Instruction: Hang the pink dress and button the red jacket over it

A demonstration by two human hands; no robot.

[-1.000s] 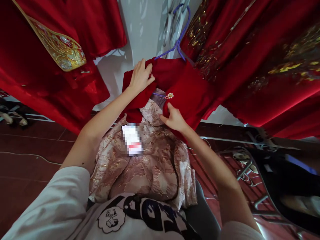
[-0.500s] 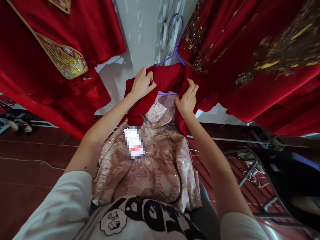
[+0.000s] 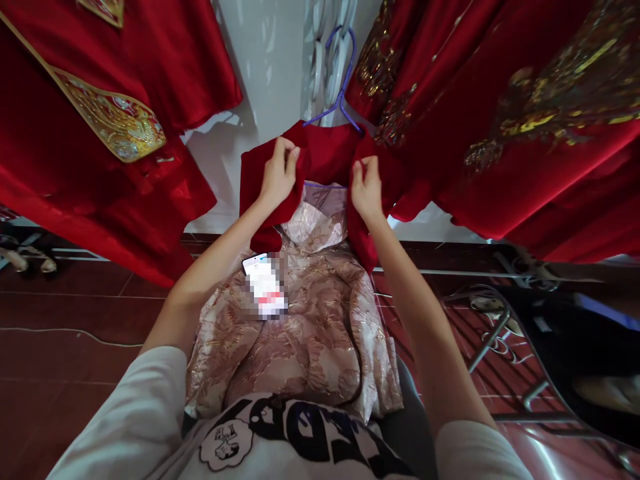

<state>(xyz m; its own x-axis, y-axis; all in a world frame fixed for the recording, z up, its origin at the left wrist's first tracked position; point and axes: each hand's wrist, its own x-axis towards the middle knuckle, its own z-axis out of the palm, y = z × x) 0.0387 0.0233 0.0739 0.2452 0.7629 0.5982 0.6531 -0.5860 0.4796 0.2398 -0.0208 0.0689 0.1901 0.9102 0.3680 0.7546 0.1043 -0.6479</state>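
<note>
A plain red garment (image 3: 325, 150) hangs on a purple hanger (image 3: 341, 100) in front of me. My left hand (image 3: 280, 172) is closed on its left front edge, fingers pinched over the cloth. On the opposite edge, my right hand (image 3: 367, 188) is closed too, with the fingers curled. The two edges are held apart. A shiny pink-gold brocade garment (image 3: 310, 313) lies over my lap, its upper part between the red edges. A lit phone (image 3: 265, 283) with a blurred screen rests on the brocade.
Red garments with gold embroidery hang at the left (image 3: 120, 127) and right (image 3: 500, 133). White hangers (image 3: 320, 60) hang by the pale wall behind. A black chair (image 3: 575, 360) with metal legs stands at the right. A cable (image 3: 75, 331) crosses the tiled floor.
My fingers have curled tighter on the red cloth at both edges. The left part of the red garment is spread out wider. The view has shifted slightly; the phone stays on the brocade.
</note>
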